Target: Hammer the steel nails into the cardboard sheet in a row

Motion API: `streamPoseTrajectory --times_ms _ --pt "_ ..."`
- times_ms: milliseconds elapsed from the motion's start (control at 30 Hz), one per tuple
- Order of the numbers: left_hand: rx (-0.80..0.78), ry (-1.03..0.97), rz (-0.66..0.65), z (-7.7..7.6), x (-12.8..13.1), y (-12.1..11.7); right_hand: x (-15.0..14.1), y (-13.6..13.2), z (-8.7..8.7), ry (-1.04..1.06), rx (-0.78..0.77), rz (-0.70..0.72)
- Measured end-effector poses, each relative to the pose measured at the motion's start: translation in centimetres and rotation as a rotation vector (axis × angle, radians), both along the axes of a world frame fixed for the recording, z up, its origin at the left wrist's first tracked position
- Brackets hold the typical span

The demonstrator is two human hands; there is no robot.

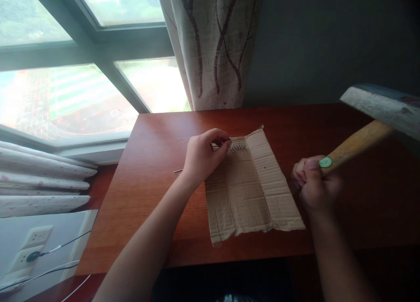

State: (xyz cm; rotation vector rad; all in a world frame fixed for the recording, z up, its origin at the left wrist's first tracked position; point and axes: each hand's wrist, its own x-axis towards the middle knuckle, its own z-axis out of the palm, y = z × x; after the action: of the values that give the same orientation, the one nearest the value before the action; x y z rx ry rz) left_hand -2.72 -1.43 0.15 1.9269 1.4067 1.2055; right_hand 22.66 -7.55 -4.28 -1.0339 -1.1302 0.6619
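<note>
My right hand point(316, 184) is wrapped round the wooden handle of a hammer point(361, 142), close to a round green sticker. The hammer's head is raised at the right edge, partly out of view. Over the far edge of a flattened piece of cardboard point(244, 201), my left hand point(206, 153) pinches what looks like a nail point(230, 138), mostly hidden by the fingertips. Beside those fingertips, a small patch of pale dots and dark streaks point(238, 146) shows on the cardboard, too small to make out. Left of my wrist lie thin metal nails point(177, 171).
Underneath is a reddish-brown wooden table point(147, 197). A window point(92, 44) and a patterned curtain point(216, 48) stand behind and to the left. Wall sockets point(29, 249) with a plug and cables are at the lower left. A dark wall point(311, 44) rises behind the table.
</note>
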Motion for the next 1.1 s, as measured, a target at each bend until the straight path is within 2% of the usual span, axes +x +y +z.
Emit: streamPoseTrajectory --times_ms 767,933,1100 --pt "0.017 0.034 -0.036 -1.4 0.1 -0.1 0.1 0.0 -0.3 -0.017 -0.027 -0.015" --pt "0.014 0.043 -0.006 -1.4 0.2 -0.2 0.3 0.2 -0.2 -0.035 -0.069 0.060" --pt "0.002 0.043 0.011 -1.7 0.1 0.0 1.8 0.2 1.2 -0.124 -0.231 0.217"
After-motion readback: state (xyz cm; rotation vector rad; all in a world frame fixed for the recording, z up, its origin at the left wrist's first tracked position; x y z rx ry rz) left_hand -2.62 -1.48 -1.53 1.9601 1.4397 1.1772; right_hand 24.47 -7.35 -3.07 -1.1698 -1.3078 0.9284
